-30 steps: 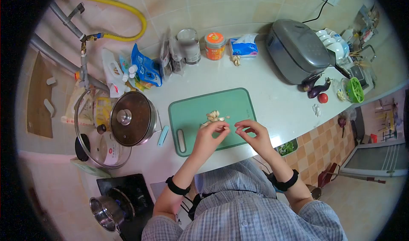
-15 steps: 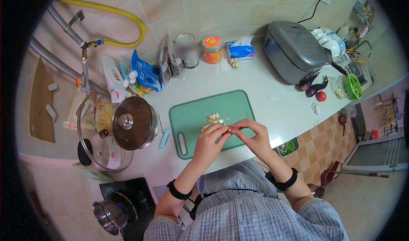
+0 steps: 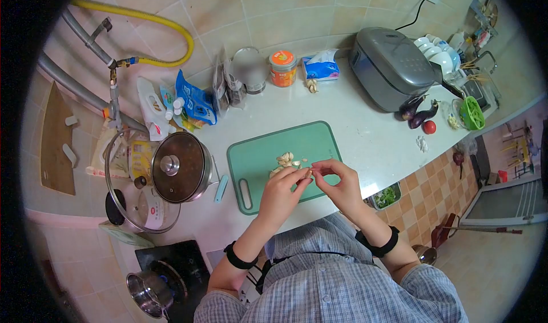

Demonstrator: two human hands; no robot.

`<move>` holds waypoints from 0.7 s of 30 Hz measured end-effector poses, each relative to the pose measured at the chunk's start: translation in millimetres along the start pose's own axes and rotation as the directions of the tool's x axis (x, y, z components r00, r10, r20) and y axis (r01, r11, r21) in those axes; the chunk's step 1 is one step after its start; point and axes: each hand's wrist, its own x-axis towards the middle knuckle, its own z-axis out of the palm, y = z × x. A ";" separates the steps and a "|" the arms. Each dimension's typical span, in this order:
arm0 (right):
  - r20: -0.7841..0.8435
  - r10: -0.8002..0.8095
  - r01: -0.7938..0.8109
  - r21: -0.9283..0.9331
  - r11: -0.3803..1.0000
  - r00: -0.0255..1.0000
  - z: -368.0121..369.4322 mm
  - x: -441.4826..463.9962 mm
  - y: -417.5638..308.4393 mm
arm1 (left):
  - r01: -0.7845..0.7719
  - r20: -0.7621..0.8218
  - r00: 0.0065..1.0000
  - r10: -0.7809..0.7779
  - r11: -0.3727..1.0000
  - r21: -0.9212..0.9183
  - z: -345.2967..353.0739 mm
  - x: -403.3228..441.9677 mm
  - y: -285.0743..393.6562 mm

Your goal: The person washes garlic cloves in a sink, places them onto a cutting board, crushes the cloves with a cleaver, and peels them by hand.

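Both hands meet over the front edge of a green cutting board (image 3: pixel 268 146). My left hand (image 3: pixel 281 193) pinches a small garlic clove (image 3: pixel 309 174) between thumb and fingertips. My right hand (image 3: pixel 341 185) closes its thumb and index finger at the clove's other side; the fingers partly hide it. Just beyond my left hand, a small pile of garlic cloves (image 3: pixel 285 158) lies on the board, its near part covered by the hand.
Left of the board stand a lidded pot (image 3: pixel 180 167) and a light-blue-handled tool (image 3: pixel 221 189). A saucepan (image 3: pixel 149 293) sits by the stove (image 3: pixel 177 266). A grey rice cooker (image 3: pixel 394 66), eggplants (image 3: pixel 419 116) and a tomato (image 3: pixel 429 127) are at right.
The fingertips of my right hand have drawn slightly apart from those of my left at the clove. The view has shifted a little; the pile stays put.
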 end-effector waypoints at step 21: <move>-0.078 0.010 -0.009 0.010 1.000 0.997 3.3 -3.1 -4.1 | -0.016 -0.004 1.000 0.017 0.997 0.078 -2.0 1.4 5.5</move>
